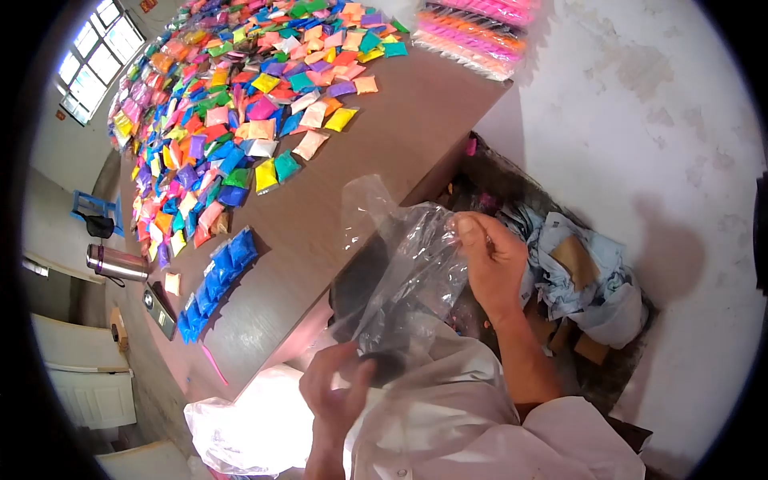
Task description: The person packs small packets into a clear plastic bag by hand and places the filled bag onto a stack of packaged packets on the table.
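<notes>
A clear plastic bag (412, 264) hangs in front of my body, thin and crinkled. My right hand (492, 256) pinches its upper right edge between thumb and fingers. Low and to the left, my left hand (336, 388) is slightly blurred; its thumb and fingers are apart beside the bag's lower end, and I cannot tell whether they touch it. On the brown table (296, 272) lies a row of blue packets (216, 280). A large heap of small colourful packets (232, 120) covers the table's far part.
A stack of bagged pink and orange items (472, 36) sits at the table's far right corner. A steel flask (118, 262), a phone (158, 312) and a pink strip (214, 364) are at left. White plastic (252, 424) lies by my lap; crumpled wrappers (584, 256) fill the floor by the wall.
</notes>
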`<act>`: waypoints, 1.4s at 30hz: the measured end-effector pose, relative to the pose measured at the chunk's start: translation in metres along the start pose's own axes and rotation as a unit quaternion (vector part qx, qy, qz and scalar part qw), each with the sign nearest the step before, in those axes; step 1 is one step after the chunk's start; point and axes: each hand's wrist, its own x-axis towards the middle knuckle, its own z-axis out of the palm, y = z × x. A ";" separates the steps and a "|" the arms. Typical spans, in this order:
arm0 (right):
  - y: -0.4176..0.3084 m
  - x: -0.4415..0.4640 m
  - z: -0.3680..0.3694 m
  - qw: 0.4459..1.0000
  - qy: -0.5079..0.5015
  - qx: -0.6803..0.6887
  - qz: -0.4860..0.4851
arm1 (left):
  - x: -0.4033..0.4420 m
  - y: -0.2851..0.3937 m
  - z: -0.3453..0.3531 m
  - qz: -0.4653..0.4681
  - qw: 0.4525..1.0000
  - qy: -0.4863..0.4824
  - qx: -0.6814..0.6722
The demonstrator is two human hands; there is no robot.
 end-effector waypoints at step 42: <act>0.005 0.043 -0.014 0.964 -0.257 0.057 0.028 | 0.150 -0.030 0.000 -0.174 0.916 -0.029 -0.361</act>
